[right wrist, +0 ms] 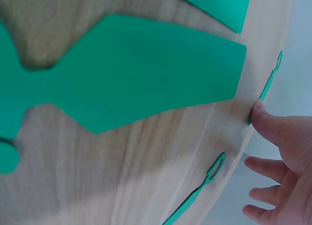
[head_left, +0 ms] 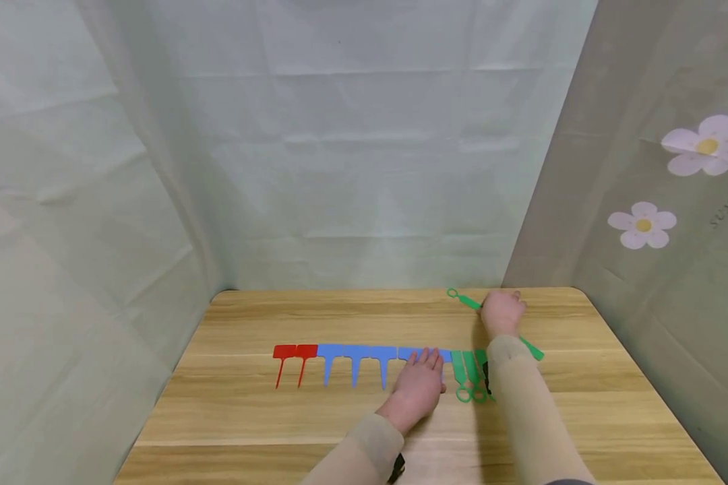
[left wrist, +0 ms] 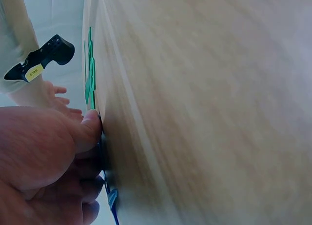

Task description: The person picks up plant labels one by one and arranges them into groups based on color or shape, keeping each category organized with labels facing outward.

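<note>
Flat on the wooden table lies a row of plastic plant tags: red T-shaped tags [head_left: 284, 351], blue T-shaped tags [head_left: 355, 353] and green ring-ended tags [head_left: 459, 367]. My left hand [head_left: 418, 389] rests on the blue tags at the right of their run, fingers straight and covering part of them. Farther back, my right hand [head_left: 503, 312] pinches the lower end of a loose green tag [head_left: 464, 300] whose ring points left. In the right wrist view the thumb [right wrist: 267, 121] lies on this tag; the index finger is hidden and the other fingers spread away.
Another loose green tag [head_left: 532, 348] lies beside the right forearm, partly hidden by it. The right sleeve also covers the row's right end. The table's back edge runs along a hanging pale cloth [head_left: 364, 168], close behind the right hand.
</note>
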`<state>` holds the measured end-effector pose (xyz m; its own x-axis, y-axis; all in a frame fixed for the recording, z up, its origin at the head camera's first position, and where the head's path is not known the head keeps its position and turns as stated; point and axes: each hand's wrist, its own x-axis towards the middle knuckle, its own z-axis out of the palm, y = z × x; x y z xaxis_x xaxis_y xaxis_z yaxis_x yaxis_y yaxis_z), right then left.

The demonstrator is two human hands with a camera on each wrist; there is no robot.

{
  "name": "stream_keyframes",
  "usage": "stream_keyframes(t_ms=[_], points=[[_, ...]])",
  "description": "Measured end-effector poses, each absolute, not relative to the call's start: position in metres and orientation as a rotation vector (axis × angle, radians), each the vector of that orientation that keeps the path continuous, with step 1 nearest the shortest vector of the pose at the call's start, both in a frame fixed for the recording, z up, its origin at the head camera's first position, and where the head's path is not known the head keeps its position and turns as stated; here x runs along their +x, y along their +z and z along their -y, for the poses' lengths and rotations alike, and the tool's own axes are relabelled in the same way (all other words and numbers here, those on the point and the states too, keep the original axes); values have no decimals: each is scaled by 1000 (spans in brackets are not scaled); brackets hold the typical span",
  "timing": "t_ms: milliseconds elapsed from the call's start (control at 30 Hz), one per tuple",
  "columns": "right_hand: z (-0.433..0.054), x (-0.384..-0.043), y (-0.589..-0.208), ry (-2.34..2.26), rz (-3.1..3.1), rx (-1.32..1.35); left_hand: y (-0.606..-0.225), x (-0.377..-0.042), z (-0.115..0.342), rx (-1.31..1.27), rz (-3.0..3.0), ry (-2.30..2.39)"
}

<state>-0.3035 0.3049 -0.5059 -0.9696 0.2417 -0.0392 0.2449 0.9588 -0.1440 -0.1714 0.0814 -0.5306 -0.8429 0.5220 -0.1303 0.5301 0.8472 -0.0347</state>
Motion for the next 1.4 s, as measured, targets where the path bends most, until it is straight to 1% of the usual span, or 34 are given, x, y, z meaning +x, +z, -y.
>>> stream_keyframes(t_ms=[267, 567, 933, 1400], points=[[-305, -303, -514, -233, -3102, 397, -528, -170, -81, 831, -2901, -95], [-308, -308, -515, -258, -3063, 413, -528, -169, -82, 828, -2914, -80], [-308, -306, -513, -254, -3043, 385, -531, -172, -82, 833, -2908, -129], [-306, -306, -513, -284, -3049, 432, -531, -172, -83, 811, -2935, -139]])
